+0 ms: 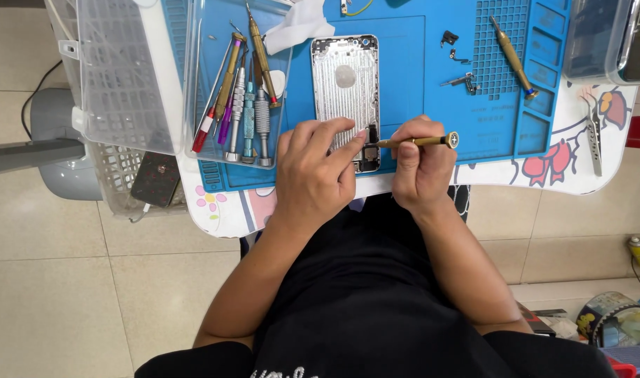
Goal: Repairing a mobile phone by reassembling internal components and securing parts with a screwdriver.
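Screwdrivers lie beside phone shell; left hand presses it, right hand grips gold screwdriver.

Driver tip: hidden, where the right hand holds the gold driver against the phone shell.
Shell near end: covered by the left hand.
Small parts beyond the grip: too small to tell.
Bins, far right of the grip: cut by the frame edge.
Clear tray, left of the grip: top cut off.
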